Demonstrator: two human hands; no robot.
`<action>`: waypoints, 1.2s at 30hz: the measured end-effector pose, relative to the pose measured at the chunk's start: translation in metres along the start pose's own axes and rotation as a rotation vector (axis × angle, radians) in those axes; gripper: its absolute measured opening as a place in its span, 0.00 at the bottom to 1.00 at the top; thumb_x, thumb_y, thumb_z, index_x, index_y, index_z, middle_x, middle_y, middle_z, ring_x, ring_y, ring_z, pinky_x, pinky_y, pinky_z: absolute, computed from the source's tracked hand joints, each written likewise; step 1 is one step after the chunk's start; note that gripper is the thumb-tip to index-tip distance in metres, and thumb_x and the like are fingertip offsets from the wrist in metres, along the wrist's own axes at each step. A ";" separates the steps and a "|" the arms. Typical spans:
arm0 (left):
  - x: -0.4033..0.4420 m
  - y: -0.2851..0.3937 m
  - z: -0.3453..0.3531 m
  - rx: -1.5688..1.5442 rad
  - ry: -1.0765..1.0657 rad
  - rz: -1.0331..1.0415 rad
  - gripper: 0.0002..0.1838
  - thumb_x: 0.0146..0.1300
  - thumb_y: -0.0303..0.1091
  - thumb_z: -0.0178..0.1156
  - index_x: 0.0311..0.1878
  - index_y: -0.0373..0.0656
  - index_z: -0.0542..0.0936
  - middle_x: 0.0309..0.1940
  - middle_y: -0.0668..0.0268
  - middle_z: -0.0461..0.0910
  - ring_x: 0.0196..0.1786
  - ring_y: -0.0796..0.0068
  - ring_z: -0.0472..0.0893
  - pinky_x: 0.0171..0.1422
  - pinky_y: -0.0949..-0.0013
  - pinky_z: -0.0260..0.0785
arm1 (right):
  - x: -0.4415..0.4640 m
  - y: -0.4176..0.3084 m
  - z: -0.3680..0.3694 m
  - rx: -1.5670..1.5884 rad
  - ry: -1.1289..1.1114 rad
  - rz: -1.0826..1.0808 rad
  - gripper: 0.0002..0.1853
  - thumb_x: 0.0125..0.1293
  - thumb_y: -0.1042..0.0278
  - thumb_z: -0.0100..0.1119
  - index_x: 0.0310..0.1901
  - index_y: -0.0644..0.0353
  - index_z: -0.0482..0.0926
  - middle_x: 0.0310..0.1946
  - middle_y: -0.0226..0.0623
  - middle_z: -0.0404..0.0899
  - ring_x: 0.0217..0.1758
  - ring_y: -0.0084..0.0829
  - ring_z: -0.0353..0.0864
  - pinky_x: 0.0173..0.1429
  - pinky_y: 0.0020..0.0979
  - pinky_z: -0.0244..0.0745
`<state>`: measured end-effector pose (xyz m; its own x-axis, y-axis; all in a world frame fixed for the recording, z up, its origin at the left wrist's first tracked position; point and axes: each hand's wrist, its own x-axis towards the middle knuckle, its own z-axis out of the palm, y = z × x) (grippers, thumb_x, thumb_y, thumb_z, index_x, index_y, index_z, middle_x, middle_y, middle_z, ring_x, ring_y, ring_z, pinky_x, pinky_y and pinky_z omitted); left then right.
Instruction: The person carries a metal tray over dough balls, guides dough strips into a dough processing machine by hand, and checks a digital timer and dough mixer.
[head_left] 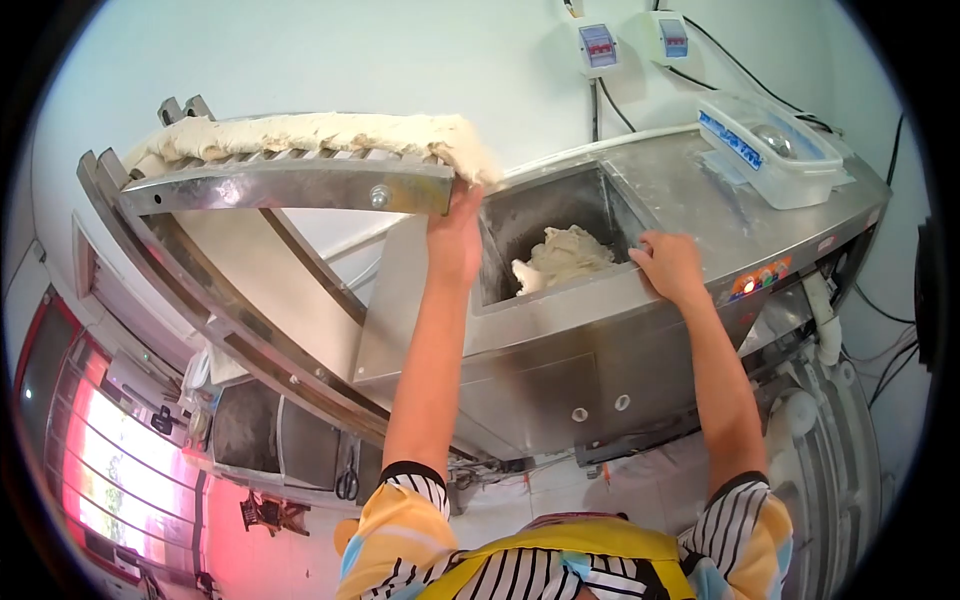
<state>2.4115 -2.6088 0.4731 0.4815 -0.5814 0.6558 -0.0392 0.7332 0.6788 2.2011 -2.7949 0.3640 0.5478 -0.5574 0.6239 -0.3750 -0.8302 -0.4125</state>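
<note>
A long, thick strip of pale dough [320, 132] lies along the slatted top of a raised metal frame [290, 188] at the left. My left hand [457, 235] is at the frame's right end, its fingers up against the hanging end of the dough and partly hidden by it. My right hand [670, 262] grips the right front rim of a square steel hopper [515, 205], fingers curled over the edge. Inside the hopper sits a rough lump of dough [568, 258], below and between my hands.
On the steel machine top [670, 180] a clear plastic tub [775, 150] stands at the back right. Lit control buttons [760, 280] are on the machine's front. Two switch boxes with cables hang on the wall. Curved metal rails [250, 345] run down at the left.
</note>
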 end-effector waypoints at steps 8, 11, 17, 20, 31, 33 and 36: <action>-0.011 0.014 0.019 0.292 0.113 -0.039 0.33 0.63 0.43 0.58 0.67 0.41 0.60 0.64 0.65 0.64 0.66 0.73 0.61 0.69 0.61 0.49 | 0.005 0.004 0.002 -0.005 -0.040 0.003 0.13 0.56 0.59 0.61 0.32 0.61 0.80 0.24 0.45 0.80 0.33 0.48 0.78 0.43 0.44 0.71; -0.005 0.013 0.019 0.435 0.169 -0.072 0.34 0.62 0.46 0.60 0.67 0.41 0.62 0.64 0.64 0.65 0.65 0.73 0.63 0.69 0.64 0.51 | 0.001 0.010 0.005 0.004 -0.047 0.042 0.13 0.57 0.58 0.61 0.31 0.61 0.79 0.26 0.47 0.79 0.35 0.50 0.77 0.44 0.46 0.69; 0.016 0.003 0.037 0.707 0.205 0.019 0.25 0.63 0.47 0.55 0.55 0.34 0.74 0.53 0.54 0.75 0.60 0.63 0.71 0.65 0.63 0.59 | 0.002 0.009 0.008 0.052 -0.044 0.045 0.12 0.55 0.63 0.63 0.32 0.63 0.79 0.24 0.47 0.78 0.33 0.49 0.77 0.41 0.44 0.69; 0.023 -0.005 0.054 1.060 0.199 0.031 0.21 0.63 0.41 0.53 0.48 0.29 0.74 0.46 0.43 0.77 0.49 0.44 0.75 0.57 0.56 0.64 | 0.003 0.002 0.005 0.034 -0.019 0.022 0.11 0.53 0.65 0.65 0.33 0.64 0.79 0.23 0.45 0.78 0.31 0.48 0.77 0.39 0.43 0.69; -0.027 -0.012 0.011 1.156 0.027 -0.008 0.41 0.57 0.47 0.62 0.66 0.32 0.57 0.60 0.42 0.67 0.64 0.48 0.67 0.65 0.60 0.60 | 0.001 -0.009 -0.004 0.009 -0.058 0.049 0.14 0.56 0.60 0.62 0.38 0.62 0.81 0.26 0.44 0.80 0.32 0.47 0.79 0.40 0.42 0.71; -0.054 0.006 -0.005 1.189 -0.055 -0.128 0.50 0.54 0.50 0.65 0.70 0.32 0.50 0.65 0.43 0.62 0.68 0.50 0.63 0.69 0.61 0.55 | 0.001 -0.007 -0.004 0.024 -0.070 0.064 0.15 0.56 0.59 0.62 0.39 0.62 0.80 0.27 0.45 0.80 0.33 0.48 0.79 0.40 0.42 0.72; -0.106 0.003 -0.083 1.374 -0.036 -0.149 0.46 0.54 0.49 0.65 0.67 0.30 0.55 0.63 0.43 0.63 0.66 0.49 0.64 0.69 0.60 0.55 | 0.003 -0.002 -0.001 0.009 -0.063 0.062 0.15 0.56 0.59 0.62 0.39 0.62 0.80 0.28 0.45 0.81 0.34 0.48 0.80 0.41 0.42 0.72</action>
<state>2.4327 -2.5156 0.3787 0.5358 -0.6467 0.5428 -0.8232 -0.2570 0.5063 2.2031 -2.7952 0.3672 0.5695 -0.6068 0.5545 -0.4032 -0.7941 -0.4548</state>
